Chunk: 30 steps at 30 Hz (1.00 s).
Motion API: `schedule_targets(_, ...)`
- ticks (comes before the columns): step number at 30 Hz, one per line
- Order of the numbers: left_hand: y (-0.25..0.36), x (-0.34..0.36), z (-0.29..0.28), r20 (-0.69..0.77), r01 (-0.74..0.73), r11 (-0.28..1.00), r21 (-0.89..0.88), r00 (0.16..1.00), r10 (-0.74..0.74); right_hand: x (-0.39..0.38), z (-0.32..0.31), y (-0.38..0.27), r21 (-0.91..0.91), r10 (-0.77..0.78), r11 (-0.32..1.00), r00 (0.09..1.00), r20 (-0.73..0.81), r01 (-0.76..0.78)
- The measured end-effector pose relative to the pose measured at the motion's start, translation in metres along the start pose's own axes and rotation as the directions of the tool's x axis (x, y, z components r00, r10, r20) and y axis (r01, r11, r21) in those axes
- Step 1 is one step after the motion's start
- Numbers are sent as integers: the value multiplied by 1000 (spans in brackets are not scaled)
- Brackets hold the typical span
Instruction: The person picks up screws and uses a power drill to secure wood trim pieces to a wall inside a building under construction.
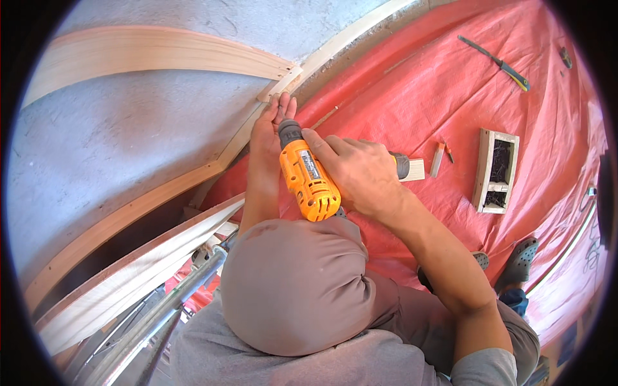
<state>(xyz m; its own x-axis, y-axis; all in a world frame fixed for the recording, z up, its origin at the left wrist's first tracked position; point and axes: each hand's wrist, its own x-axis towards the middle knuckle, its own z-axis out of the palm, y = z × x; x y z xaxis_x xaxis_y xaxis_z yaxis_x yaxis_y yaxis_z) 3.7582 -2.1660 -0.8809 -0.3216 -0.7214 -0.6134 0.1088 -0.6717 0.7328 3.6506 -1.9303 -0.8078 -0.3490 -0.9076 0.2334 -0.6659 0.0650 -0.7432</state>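
Observation:
My right hand (360,170) is wrapped round the grip of a yellow and black power drill (311,180). The drill's dark nose points away from me, toward the wooden framing against the grey wall. Just ahead of that nose is my left hand (270,125), its fingers bent together near the bit. Whatever they pinch is hidden or too small to name. The left fingertips are close to a short wood block (281,83) at the joint, where a horizontal board (174,51) meets a long wooden strip (248,132).
A red tarp (412,103) covers the floor. On it lie a divided wooden box (484,170) of dark screws, a long thin tool with a green-yellow handle (515,77), and a wood offcut (415,170). Metal tubing (183,293) and a pale board (141,270) are at lower left.

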Motion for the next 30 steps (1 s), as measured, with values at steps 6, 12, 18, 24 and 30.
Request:
schedule_targets(6,-5,10,-8,-21,28,999,-21,999,-28,0,-2,4,-11,-24,1000,1000,14,24)
schedule_targets(12,2,14,-10,-43,61,995,80,997,-58,6,0,5,-51,-44,998,999,13,45)
schedule_targets(18,0,3,24,59,119,983,137,990,-128,13,10,0,-142,56,988,996,-66,-65)
schedule_targets(24,15,-42,50,200,-108,984,145,977,78,37,10,-16,-101,120,987,990,-71,-127)
schedule_targets(30,28,-14,56,121,54,973,223,989,-83,51,2,-17,-39,144,988,988,-63,-147)
